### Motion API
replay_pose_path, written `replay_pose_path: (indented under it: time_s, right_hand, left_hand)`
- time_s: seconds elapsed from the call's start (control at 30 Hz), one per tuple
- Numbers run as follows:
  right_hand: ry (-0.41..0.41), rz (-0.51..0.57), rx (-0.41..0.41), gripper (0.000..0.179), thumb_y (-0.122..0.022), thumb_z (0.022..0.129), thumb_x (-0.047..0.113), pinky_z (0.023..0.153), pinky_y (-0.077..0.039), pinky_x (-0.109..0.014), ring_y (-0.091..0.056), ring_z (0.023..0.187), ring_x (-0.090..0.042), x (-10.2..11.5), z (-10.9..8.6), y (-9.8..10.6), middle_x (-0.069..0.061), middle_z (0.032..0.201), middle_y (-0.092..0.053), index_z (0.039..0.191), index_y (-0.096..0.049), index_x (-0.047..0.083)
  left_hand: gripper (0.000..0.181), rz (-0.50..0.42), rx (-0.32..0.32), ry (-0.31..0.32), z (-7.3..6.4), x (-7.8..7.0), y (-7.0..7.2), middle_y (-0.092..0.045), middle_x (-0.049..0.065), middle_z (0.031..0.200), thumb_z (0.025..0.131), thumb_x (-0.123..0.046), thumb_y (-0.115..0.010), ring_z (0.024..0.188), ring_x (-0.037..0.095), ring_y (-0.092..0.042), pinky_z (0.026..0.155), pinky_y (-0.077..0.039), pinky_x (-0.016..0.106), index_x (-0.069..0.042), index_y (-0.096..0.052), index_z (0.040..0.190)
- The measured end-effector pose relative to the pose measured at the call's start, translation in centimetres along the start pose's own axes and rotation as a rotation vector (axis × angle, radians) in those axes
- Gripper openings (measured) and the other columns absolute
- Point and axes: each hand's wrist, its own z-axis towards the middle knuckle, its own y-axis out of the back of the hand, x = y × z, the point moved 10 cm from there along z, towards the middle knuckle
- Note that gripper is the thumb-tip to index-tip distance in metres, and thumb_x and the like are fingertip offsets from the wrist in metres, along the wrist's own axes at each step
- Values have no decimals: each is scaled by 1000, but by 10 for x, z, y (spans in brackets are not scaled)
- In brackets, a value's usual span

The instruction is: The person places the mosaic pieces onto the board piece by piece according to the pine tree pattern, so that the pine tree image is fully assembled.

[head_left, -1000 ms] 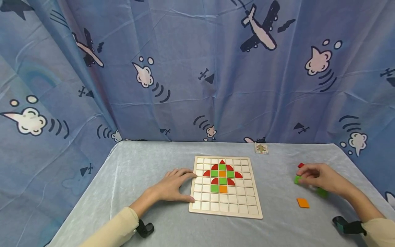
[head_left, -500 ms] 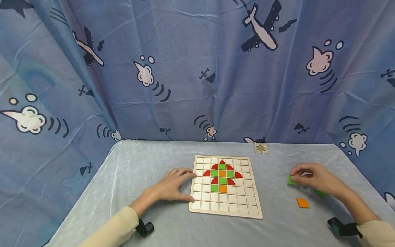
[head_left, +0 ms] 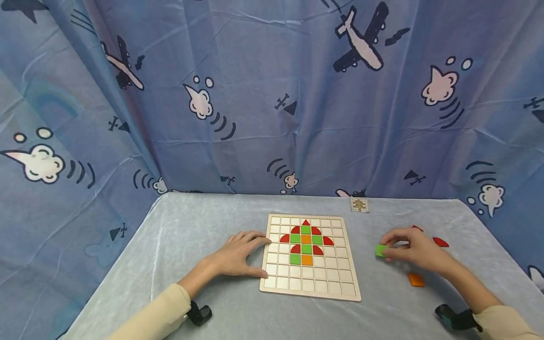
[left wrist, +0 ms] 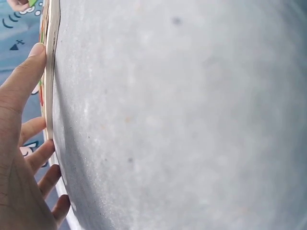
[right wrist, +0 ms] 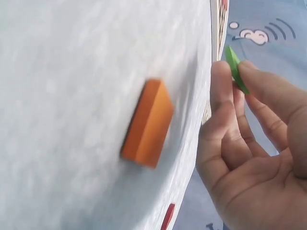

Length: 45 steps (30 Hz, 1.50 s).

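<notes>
My right hand [head_left: 418, 248] pinches a small green square tile [head_left: 380, 250] between thumb and fingertips, to the right of the board. In the right wrist view, the green tile [right wrist: 236, 69] shows edge-on, raised above the cloth. A light wooden grid board [head_left: 333, 274] lies mid-table, bearing a tree-like pattern of red, green and orange tiles. Against the board's left edge rest the thumb and index finger of my left hand [head_left: 238, 257], which looks relaxed. The left wrist view shows the thumb [left wrist: 29, 72] touching that rim.
An orange square tile [head_left: 416, 280] lies below the right hand. Beyond that hand are a red rounded tile [head_left: 440, 242] and another red piece [head_left: 418, 228], partly hidden. A small pattern card [head_left: 360, 204] lies near the back edge. Printed curtain [head_left: 255, 94] surrounds the table.
My right hand has moved left toward the board with the green tile, uncovering a red rounded tile. A second green tile behind it has gone from view. The left hand and board have stayed put.
</notes>
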Motion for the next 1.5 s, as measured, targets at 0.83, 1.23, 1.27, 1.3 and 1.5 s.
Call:
replay_pose_path:
  time_s: [0.83, 1.23, 1.27, 1.3, 1.5]
  right_hand:
    - [52, 7, 60, 16, -74, 88, 24, 70, -53, -23, -64, 84, -1, 48, 26, -46, -4, 99, -73, 101, -73, 14]
    - [25, 67, 78, 15, -75, 87, 19, 70, -56, -23, -62, 82, -4, 62, 45, -69, -7, 95, -70, 98, -72, 10]
    - [29, 74, 86, 15, -75, 88, 19, 69, -56, -23, -62, 81, -4, 63, 47, -71, -8, 95, -70, 98, -72, 9]
    - [30, 78, 93, 14, -75, 88, 19, 69, -56, -22, -62, 80, -5, 64, 49, -74, -8, 94, -70, 98, -72, 9]
    - [67, 85, 124, 12, -75, 87, 15, 69, -57, -24, -64, 76, -7, 70, 61, -91, -7, 88, -70, 95, -72, 7]
  left_hand:
    - [85, -2, -2, 0, -1, -2, 1, -38, -7, 154, 77, -75, -65, 140, 20, -38, 109, -33, 51, -36, -41, 148]
    - [85, 1, -5, -5, -2, -2, 2, -39, -6, 154, 77, -75, -65, 140, 21, -38, 109, -34, 51, -34, -41, 148]
    - [85, 2, -6, -5, -2, -2, 2, -39, -5, 154, 77, -75, -65, 140, 22, -38, 109, -34, 51, -34, -41, 148]
    - [85, 3, -7, -6, -2, -2, 2, -39, -6, 154, 77, -75, -65, 140, 22, -38, 109, -34, 51, -34, -41, 148]
    - [86, 11, -10, -10, -1, -3, 2, -39, -6, 154, 77, -75, -65, 140, 21, -38, 109, -34, 51, -34, -41, 148]
